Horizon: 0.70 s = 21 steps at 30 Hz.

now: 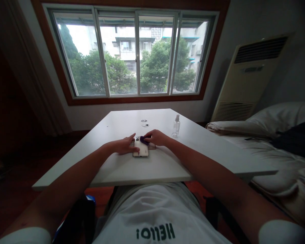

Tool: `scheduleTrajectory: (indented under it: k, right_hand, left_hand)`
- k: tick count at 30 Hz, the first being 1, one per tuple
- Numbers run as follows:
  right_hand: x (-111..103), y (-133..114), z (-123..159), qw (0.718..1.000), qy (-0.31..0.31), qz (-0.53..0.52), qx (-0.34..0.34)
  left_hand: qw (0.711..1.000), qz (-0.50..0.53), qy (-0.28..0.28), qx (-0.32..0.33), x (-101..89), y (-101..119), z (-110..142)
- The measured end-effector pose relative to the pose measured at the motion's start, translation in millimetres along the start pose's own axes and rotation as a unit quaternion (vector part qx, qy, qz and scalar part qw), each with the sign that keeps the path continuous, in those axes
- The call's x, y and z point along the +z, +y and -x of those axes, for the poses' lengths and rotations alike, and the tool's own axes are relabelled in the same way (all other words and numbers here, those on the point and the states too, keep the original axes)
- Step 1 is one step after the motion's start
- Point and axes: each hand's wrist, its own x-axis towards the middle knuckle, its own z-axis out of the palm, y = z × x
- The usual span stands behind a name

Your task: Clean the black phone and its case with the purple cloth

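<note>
A white phone (140, 149) lies face down on the white table (117, 169), a little ahead of me. My left hand (124, 145) rests flat against the phone's left edge, fingers stretched out and touching it. My right hand (155, 137) pinches a small dark purple cloth (143, 139) and presses it on the phone's top end, near the camera lens.
A small clear spray bottle (176, 126) stands on the table to the right of my hands. A round cable hole (144, 123) sits further back. A bed with white bedding (274, 145) lies right of the table, a standing air conditioner (246, 78) behind it. A wide window (132, 54) faces me.
</note>
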Motion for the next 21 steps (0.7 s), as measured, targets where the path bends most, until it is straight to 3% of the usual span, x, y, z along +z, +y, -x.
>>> scheduleTrajectory:
  k: [3,9,21]
  right_hand:
    - [9.9,-2.7,-9.5,0.991,0.069,0.112,0.02]
    - [24.0,-12.5,-20.1,0.984,0.094,0.15,0.019]
    - [36.8,-4.3,-26.8,0.989,0.06,0.053,-0.125]
  left_hand:
    - [1.0,0.013,0.004,0.006,0.2,0.3,0.3]
    - [0.999,0.03,0.012,0.016,0.5,0.1,-0.2]
    - [0.998,0.042,0.041,0.024,4.1,-7.2,-3.5]
